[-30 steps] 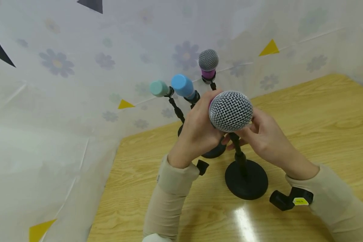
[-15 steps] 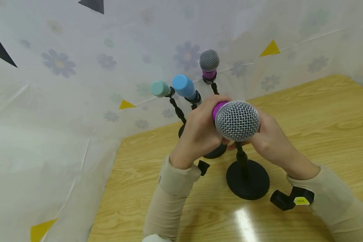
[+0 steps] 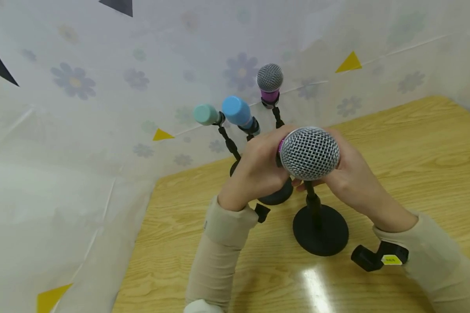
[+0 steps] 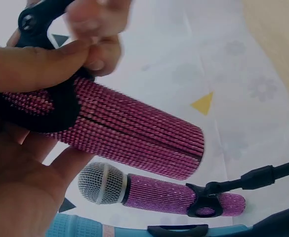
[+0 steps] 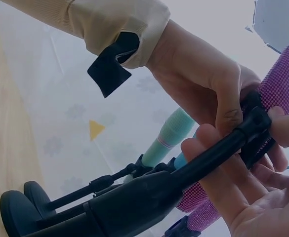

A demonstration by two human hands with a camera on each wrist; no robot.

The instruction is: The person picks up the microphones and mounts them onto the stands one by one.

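Observation:
A microphone (image 3: 309, 153) with a silver mesh head and a pink, rhinestone-studded body sits in a black clip (image 5: 255, 121) on a round-based stand (image 3: 320, 230). From the left, my left hand (image 3: 258, 167) grips the microphone body, its thumb lying across the clip in the left wrist view. My right hand (image 5: 268, 202) is on the other side; its thumb and fingers pinch around the clip joint at the top of the stand's pole (image 5: 208, 158). In the head view the mesh head covers part of the right fingers.
Behind stand a mint-green microphone (image 3: 206, 114), a blue one (image 3: 236, 111) and another pink one (image 3: 270, 78), each on a black stand. The wooden table (image 3: 188, 217) meets a flower-printed sheet (image 3: 102, 130) at the back and left.
The microphone's head has shifted right and slightly down, the left hand moving with it. The right hand's fingers have drawn closer in under the head. The stand's base has hardly moved.

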